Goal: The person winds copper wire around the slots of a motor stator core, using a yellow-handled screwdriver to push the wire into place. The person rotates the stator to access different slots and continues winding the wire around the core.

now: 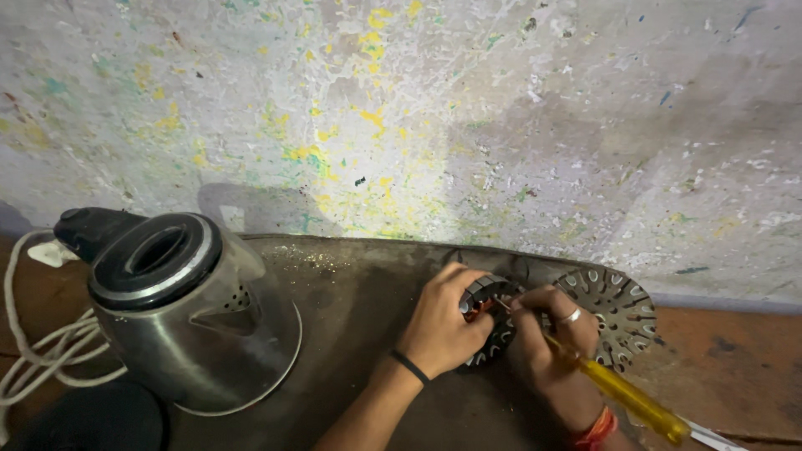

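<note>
Nearest to us, our right hand (551,338) is closed around one screwdriver with a translucent yellow plastic handle (635,402), whose handle runs down past the wrist toward the lower right. A thin shaft runs up-left from the fist, and its tip reaches the small dark slotted metal stator core (484,294). We see one silver ring on a finger of this hand and one red band at its wrist.

Just to the left, our left hand (439,326) is clamped on that same stator core, fingers curled over its top and left side, so the core sits between the two hands and touches the left one. One black band circles the left wrist. We count one core in the grip; a bit of orange-red shows on it beside the screwdriver tip, though we cannot tell what that is.

Just beyond the right hand, partly hidden by it, lies one flat round grey metal lamination disc with slots around its rim (618,305).

All this rests on one dark, worn oval metal tray (359,292). On its left side stands one stainless steel electric kettle with a black lid (180,313), well apart from the hands. One off-white cord (38,351) loops at the far left. Farthest off rises the grey wall speckled with yellow and green paint (468,117).
</note>
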